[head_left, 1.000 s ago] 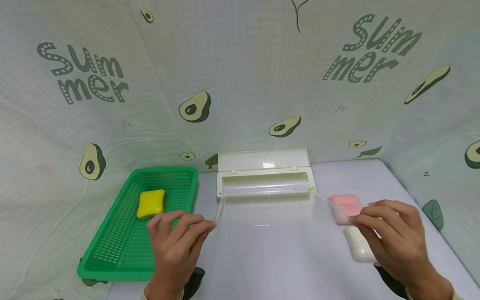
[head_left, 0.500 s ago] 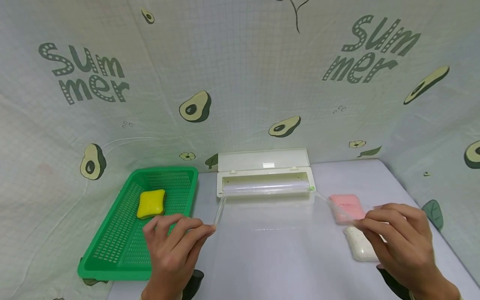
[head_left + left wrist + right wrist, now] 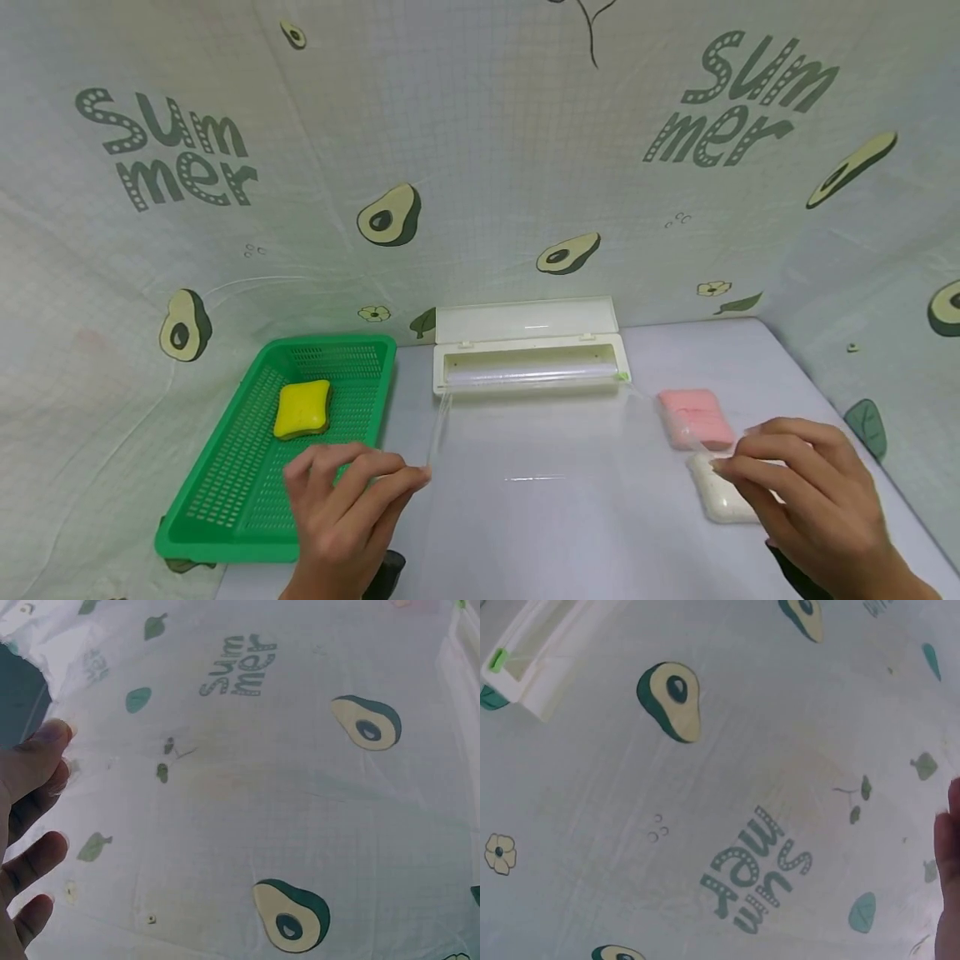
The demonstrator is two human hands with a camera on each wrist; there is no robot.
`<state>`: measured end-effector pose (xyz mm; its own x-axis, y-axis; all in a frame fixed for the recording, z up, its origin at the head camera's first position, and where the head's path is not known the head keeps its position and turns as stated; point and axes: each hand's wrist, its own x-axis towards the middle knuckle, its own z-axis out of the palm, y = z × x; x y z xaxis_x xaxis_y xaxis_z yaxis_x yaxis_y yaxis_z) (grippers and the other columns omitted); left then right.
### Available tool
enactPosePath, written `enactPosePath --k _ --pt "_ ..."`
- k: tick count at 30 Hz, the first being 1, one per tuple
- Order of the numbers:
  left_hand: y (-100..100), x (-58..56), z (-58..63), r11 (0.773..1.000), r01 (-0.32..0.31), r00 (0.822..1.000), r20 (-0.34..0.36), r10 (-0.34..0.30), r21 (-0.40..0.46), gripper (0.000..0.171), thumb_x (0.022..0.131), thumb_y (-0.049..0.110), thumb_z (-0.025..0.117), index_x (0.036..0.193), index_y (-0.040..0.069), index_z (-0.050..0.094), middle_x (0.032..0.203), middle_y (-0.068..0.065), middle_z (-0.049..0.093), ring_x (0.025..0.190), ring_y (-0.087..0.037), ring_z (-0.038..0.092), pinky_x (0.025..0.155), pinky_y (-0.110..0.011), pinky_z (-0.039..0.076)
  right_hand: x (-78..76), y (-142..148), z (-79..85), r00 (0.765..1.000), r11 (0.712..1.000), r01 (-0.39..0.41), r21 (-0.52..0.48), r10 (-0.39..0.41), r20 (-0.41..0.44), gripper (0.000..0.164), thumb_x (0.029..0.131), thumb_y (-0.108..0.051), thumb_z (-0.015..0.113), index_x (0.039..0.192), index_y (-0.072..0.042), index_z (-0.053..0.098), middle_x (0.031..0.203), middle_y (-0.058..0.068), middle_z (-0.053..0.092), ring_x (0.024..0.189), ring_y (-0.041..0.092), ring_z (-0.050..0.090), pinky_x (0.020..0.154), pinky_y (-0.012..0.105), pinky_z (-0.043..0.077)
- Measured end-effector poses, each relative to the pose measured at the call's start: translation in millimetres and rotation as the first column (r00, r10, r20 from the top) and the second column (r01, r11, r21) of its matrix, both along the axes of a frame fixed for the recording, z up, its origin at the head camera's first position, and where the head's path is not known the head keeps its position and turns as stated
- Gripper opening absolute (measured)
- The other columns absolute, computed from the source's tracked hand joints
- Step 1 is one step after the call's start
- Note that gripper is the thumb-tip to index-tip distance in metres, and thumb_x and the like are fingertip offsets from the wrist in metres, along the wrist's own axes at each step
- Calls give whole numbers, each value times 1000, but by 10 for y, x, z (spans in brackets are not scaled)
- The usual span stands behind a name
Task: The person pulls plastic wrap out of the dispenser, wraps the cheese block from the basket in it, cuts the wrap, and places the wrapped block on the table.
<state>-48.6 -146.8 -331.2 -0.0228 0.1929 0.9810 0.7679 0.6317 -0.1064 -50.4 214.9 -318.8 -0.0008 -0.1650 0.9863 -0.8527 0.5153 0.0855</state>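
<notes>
A white cling film dispenser point(image 3: 532, 358) stands at the back of the table with its lid raised and a clear roll inside. From it a sheet of cling film point(image 3: 536, 478) stretches toward me, nearly invisible except for its edges and a glint. My left hand point(image 3: 348, 517) pinches one front corner between thumb and fingertips, beside the green basket. At the other corner, my right hand point(image 3: 813, 500) pinches the film above the white soap bar. In the left wrist view the thumb point(image 3: 51, 733) presses the film's edge; the right wrist view shows only part of the hand point(image 3: 949, 855).
On the left lies a green basket point(image 3: 225, 433) holding a yellow sponge point(image 3: 302, 408). A pink soap bar point(image 3: 697, 419) and a white soap bar point(image 3: 723, 492), both wrapped-looking, lie at the right. A printed cloth point(image 3: 480, 167) hangs behind and along the sides.
Both hands have drawn back slightly toward me, the right one also a little outward. The film's glint has slid nearer with them. Basket, soaps and dispenser have stayed put.
</notes>
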Motion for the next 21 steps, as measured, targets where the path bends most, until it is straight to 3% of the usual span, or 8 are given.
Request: enactPosePath --k 4,7,10,13,15,17,18,21 --pt "-62 23 -104 991 92 995 59 -86 -100 36 106 19 67 72 12 73 70 1 62 74 -18 49 78 -32 32 83 166 -54 973 974 -152 169 117 201 38 109 -18 61 76 0 68 77 8 62 88 14 57 100 12 45" --pt "-126 71 -290 971 161 978 162 -133 -176 35 108 21 63 76 13 75 74 3 64 76 -15 51 79 -31 35 118 261 -155 924 934 -271 234 184 335 33 110 -18 59 83 -1 69 85 8 64 93 10 57 90 9 47" --pt "-197 138 -579 947 223 943 298 -150 -230 33 109 25 61 81 17 76 81 7 65 80 -13 52 82 -30 38 183 364 -374 864 906 -314 284 149 481 30 111 -25 57 90 -9 70 91 -2 65 94 2 55 79 9 47" --pt "-271 207 -869 914 263 883 459 -100 -307 34 112 33 54 88 22 77 87 12 65 87 -10 54 87 -28 39 233 467 -687 789 882 -332 336 65 611 23 111 -33 56 98 -20 69 96 -13 63 91 -5 53 74 10 46" --pt "-315 238 -1032 886 288 829 557 -41 -364 29 110 36 57 92 26 78 89 15 64 90 -7 54 89 -26 40 246 504 -921 737 868 -356 346 33 675 18 110 -35 56 101 -26 68 97 -18 61 89 -8 53 73 10 45" --pt "-335 258 -1175 855 306 779 627 28 -418 13 103 33 71 93 30 78 89 18 63 91 -5 53 88 -25 43 229 503 -1156 701 856 -399 329 53 711 14 109 -33 59 101 -27 68 96 -18 61 86 -7 56 72 9 44" --pt "-339 260 -1248 840 311 762 645 59 -444 5 97 31 79 92 31 79 88 19 62 90 -4 54 86 -25 44 229 491 -1262 683 852 -409 327 48 729 13 108 -33 59 100 -29 68 96 -19 61 85 -8 56 72 9 44" --pt "-333 269 -1458 804 324 694 703 156 -498 20 78 24 94 89 32 80 85 21 61 87 -2 52 82 -25 46 209 447 -1572 643 835 -447 321 51 764 8 102 -22 72 96 -28 69 93 -18 62 83 -8 58 71 8 44"
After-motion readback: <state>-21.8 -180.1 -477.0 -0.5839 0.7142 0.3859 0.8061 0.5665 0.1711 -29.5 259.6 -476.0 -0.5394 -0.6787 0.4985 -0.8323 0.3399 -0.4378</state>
